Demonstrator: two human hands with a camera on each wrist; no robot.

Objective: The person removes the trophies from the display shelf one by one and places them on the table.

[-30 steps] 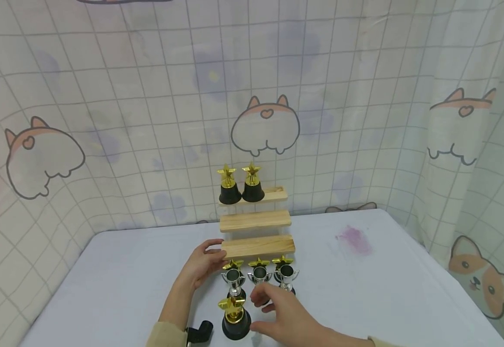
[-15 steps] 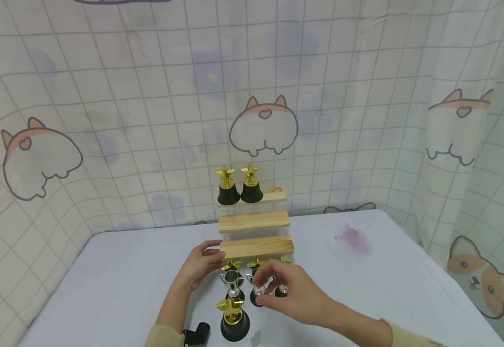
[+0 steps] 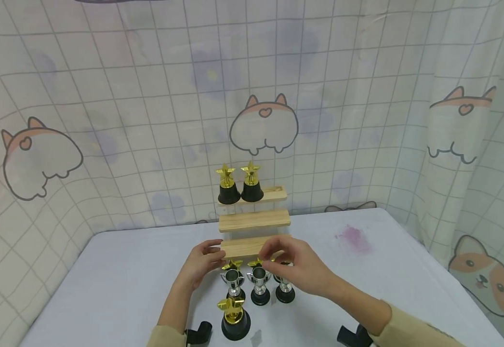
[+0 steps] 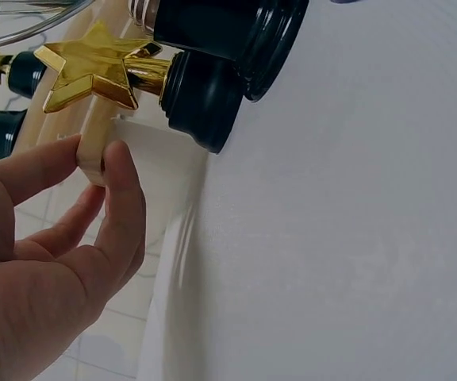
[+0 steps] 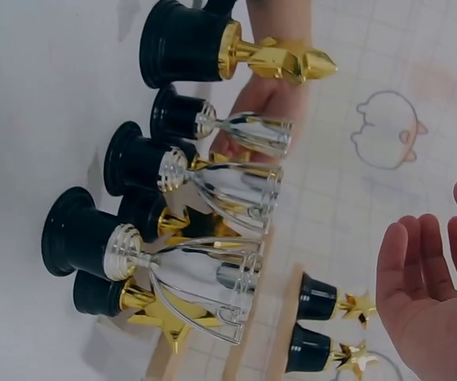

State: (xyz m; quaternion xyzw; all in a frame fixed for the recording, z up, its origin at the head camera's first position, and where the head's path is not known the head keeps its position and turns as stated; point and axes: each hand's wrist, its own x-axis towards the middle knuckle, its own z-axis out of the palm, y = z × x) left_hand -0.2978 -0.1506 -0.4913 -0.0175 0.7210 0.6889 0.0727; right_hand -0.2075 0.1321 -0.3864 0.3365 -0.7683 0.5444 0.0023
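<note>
My left hand (image 3: pixel 201 264) pinches the left end of the lowest board (image 3: pixel 243 248) of a three-step wooden shelf, thumb and fingers on either side of it (image 4: pixel 91 155). My right hand (image 3: pixel 301 265) holds nothing; its fingers are loosely bent above the right silver cup trophy (image 3: pixel 285 291), partly covering it. Two more silver cups, the left (image 3: pixel 234 284) and the middle (image 3: pixel 259 289), stand in the same row. Gold star trophies on black bases stand behind them, partly hidden. Nearest me is another gold star trophy (image 3: pixel 236 327). Two star trophies (image 3: pixel 228 193) stand on the top board (image 3: pixel 275 194).
The middle board (image 3: pixel 255 220) lies between the other two. A white cloth covers the table (image 3: pixel 117 289), with a pink stain (image 3: pixel 354 240) at right. A grid-patterned curtain (image 3: pixel 148 120) hangs behind. Black wrist mounts (image 3: pixel 200 332) show near both sleeves.
My right hand has moved from beside the front star trophy, rightward and up over the silver cups toward the shelf. My left hand keeps its place on the lowest board.
</note>
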